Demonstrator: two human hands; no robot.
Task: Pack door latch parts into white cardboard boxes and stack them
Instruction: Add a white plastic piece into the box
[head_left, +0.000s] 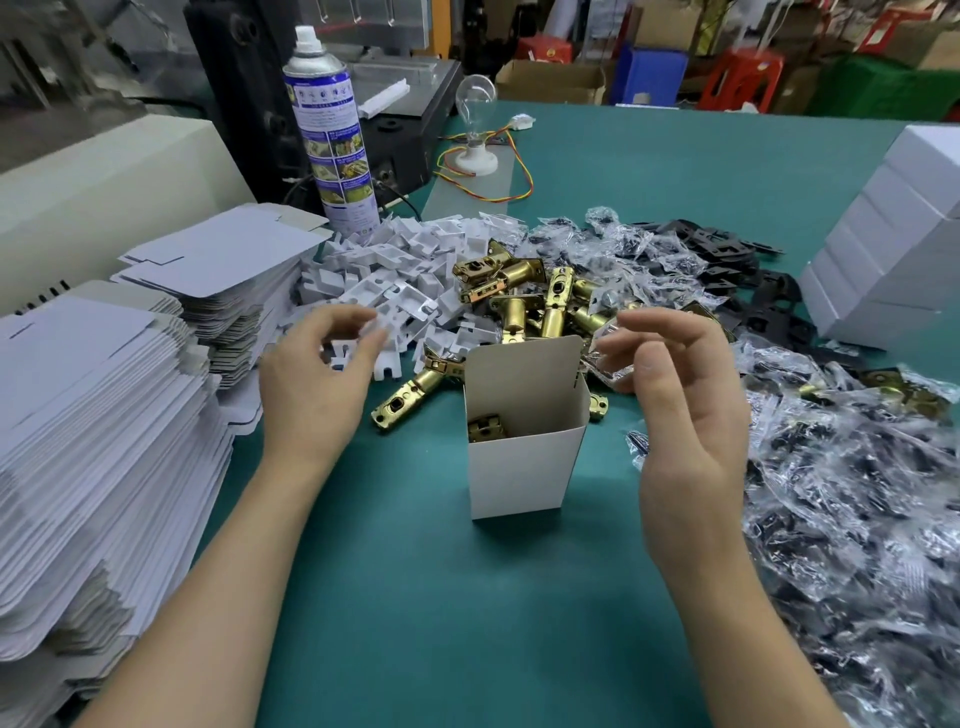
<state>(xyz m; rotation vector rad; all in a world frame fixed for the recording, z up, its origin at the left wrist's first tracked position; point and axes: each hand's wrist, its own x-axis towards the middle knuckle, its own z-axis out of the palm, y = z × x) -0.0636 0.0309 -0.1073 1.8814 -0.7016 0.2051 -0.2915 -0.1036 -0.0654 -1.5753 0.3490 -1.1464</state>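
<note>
- We see a white cardboard box (524, 457) standing open on the green table (415, 597), between our two hands.
- A brass latch (485, 427) sits inside it.
- Our left hand (317, 379) hangs over the white plastic pieces (395, 275), fingers curled loosely, holding nothing we can make out.
- Our right hand (685, 410) is open and empty beside the box.
- More brass latches (524, 296) lie piled behind the box.

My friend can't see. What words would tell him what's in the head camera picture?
An open white box stands on a green table with a brass latch inside, between a person's empty left hand and right hand. Behind lie piles of brass latches, white plastic pieces and bagged parts, with flat cartons stacked at left.
</note>
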